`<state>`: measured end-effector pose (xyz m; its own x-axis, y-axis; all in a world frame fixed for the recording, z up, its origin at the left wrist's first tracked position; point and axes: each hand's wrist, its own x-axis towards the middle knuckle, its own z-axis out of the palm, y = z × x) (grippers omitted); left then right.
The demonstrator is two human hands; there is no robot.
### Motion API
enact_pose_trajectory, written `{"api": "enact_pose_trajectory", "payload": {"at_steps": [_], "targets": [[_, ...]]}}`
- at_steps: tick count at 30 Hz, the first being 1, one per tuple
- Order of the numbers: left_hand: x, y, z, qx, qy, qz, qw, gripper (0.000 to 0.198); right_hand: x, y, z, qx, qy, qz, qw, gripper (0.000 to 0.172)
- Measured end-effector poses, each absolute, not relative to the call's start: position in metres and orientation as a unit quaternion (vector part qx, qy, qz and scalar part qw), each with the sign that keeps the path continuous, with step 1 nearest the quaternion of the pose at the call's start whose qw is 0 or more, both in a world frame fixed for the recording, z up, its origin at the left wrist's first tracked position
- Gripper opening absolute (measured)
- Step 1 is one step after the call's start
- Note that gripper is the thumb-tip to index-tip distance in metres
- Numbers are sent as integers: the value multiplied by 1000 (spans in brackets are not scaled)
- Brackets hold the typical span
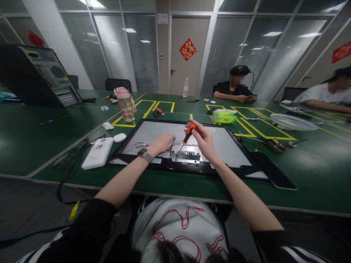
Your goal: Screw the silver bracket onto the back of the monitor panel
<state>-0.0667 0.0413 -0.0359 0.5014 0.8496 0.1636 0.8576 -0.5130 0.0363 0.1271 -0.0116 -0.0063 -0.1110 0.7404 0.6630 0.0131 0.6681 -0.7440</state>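
A screwdriver (188, 135) with an orange and black handle is in my right hand (204, 140), whose fingers are closed round the top of the handle. Its shaft slants down to the lower left, the tip at the lower left part of a silver metal bracket (189, 152). That bracket sits at the near edge of a large flat display panel (153, 131) with a black frame, lying on the table. My left hand (163, 142), fingers curled, steadies the bracket at its upper left corner; its fingertips are partly hidden. Thin wires (135, 146) lie on the panel to the left.
A white power bank (98, 153) and a pink-lidded bottle (125, 105) stand left of the panel. On the right are a dark phone (272, 170), a green tissue pack (224, 116) and a white racket-like object (293, 121). Two people sit across the green table (175, 186).
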Motion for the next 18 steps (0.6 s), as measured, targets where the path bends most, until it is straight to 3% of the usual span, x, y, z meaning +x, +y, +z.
{"api": "enact_pose_trajectory", "payload": {"at_steps": [5,11,18], "targets": [[-67,42,-36,-868,-490,-79,21,31,127,-8,-9,-323,-666,227,633,22],[-67,42,-37,-868,-489,-86,21,31,128,-11,-6,-288,-695,272,600,35],[-67,43,-37,-869,-487,-85,21,31,129,-8,-9,-331,-665,206,637,22]]}}
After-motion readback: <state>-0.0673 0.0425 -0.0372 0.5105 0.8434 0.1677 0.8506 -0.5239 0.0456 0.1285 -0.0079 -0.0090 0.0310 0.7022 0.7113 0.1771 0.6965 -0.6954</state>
